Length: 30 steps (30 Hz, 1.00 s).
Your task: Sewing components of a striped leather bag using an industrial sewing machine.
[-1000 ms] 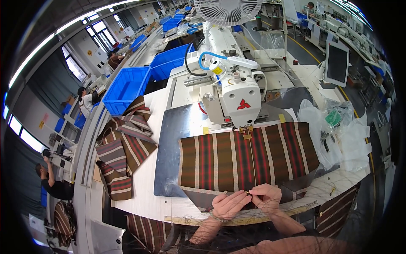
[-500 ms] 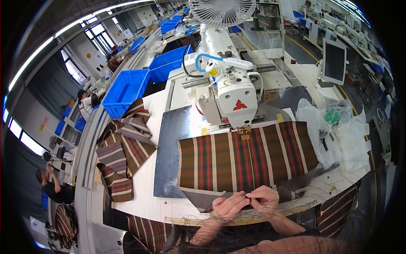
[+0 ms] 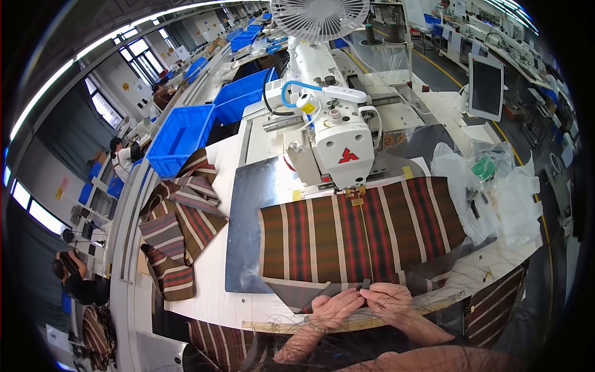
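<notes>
A striped brown, red and cream fabric panel [image 3: 322, 239] lies spread on the machine's dark metal plate, its top edge beneath the brass-coloured presser foot of the white sewing machine [image 3: 344, 149]. Along the near edge, grey underside shows where the cloth is folded. At that edge my left hand [image 3: 335, 309] and my right hand [image 3: 390, 301] meet fingertip to fingertip, both closed. A small dark grey piece [image 3: 365, 284] sticks up from the pinch of my right hand; its kind is too small to tell. What my left fingertips hold is hidden.
Crumpled striped fabric pieces [image 3: 183, 226] lie on the left of the table. Blue bins [image 3: 181, 139] stand behind them. Clear plastic bags [image 3: 496, 198] rest at the right, below a screen [image 3: 486, 87]. More striped cloth [image 3: 496, 304] hangs under the table edge. Other people sit far left.
Both hands remain together at the fabric's near edge. The small dark grey piece now shows above my fingertips, and my right fingers lie lower and flatter. The view has shifted slightly.
</notes>
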Motion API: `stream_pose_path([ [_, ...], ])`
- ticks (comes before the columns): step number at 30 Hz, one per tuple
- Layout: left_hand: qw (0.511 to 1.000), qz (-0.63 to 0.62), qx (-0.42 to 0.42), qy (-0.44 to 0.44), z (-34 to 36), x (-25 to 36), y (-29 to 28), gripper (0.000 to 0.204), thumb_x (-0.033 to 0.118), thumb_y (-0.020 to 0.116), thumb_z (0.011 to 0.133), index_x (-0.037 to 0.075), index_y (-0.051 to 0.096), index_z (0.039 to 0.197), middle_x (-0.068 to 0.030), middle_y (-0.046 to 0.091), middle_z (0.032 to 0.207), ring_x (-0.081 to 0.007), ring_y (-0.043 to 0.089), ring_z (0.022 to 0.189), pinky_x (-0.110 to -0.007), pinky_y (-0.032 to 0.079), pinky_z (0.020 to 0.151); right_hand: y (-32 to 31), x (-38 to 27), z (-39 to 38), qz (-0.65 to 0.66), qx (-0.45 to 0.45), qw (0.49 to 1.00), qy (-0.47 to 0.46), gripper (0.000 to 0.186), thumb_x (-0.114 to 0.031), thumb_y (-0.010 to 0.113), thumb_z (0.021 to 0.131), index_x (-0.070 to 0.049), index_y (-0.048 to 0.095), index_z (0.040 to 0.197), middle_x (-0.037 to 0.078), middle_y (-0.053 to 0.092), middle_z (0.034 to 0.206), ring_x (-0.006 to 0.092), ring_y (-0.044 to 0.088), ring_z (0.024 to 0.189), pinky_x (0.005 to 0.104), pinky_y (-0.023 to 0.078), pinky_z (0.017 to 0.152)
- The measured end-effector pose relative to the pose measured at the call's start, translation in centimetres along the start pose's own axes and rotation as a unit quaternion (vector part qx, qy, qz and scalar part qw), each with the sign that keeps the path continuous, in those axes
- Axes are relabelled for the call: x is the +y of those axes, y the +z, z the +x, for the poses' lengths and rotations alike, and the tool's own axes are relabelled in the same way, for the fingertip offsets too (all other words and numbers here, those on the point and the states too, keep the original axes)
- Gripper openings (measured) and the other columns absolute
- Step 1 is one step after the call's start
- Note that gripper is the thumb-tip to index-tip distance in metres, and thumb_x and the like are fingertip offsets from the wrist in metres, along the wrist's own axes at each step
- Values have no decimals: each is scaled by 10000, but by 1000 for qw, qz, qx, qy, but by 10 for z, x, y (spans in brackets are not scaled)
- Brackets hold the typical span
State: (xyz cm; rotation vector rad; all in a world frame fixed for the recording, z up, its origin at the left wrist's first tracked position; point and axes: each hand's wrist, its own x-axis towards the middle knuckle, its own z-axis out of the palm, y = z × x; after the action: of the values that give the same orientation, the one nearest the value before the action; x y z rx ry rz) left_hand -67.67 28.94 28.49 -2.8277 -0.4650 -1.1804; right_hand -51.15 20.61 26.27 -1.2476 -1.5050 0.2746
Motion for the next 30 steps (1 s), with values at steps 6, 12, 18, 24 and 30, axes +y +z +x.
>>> stream_pose_path([
  [6,997,-63,-52,13,-1,4,-5,271,96,566,771,71,674,1019,-55,685,1020,-106,659,903,-221,305,650,-24,-5,23,-117,-13,968,-221,275,27,720,663,43,665,932,88,598,862,183,622,645,281,514,511],
  [12,993,-113,-35,9,12,-7,14,244,77,647,753,53,678,994,-62,683,979,-117,657,898,-221,404,643,-34,22,33,-122,-95,964,-216,234,-17,718,698,9,662,924,72,611,887,183,630,643,265,534,523],
  [18,985,-131,-109,-31,34,-34,13,372,160,738,737,55,638,1079,-58,649,1009,-161,640,826,-276,461,676,-42,51,83,-84,-189,968,-140,175,-68,722,736,-48,673,903,50,635,904,177,648,674,264,540,548],
  [24,964,-75,-251,-53,64,-111,17,419,216,701,750,49,572,1112,-95,576,1102,-227,551,1052,-335,430,856,-38,131,156,-28,-127,991,15,77,-3,673,748,-5,653,822,97,662,894,241,651,801,299,530,692],
  [30,954,1,-296,-45,85,-165,58,568,318,692,767,45,513,1232,-158,495,1240,-289,484,1156,-381,402,938,-5,169,167,-28,-101,994,10,82,-7,675,748,-1,655,828,100,665,898,248,652,807,305,529,698],
])
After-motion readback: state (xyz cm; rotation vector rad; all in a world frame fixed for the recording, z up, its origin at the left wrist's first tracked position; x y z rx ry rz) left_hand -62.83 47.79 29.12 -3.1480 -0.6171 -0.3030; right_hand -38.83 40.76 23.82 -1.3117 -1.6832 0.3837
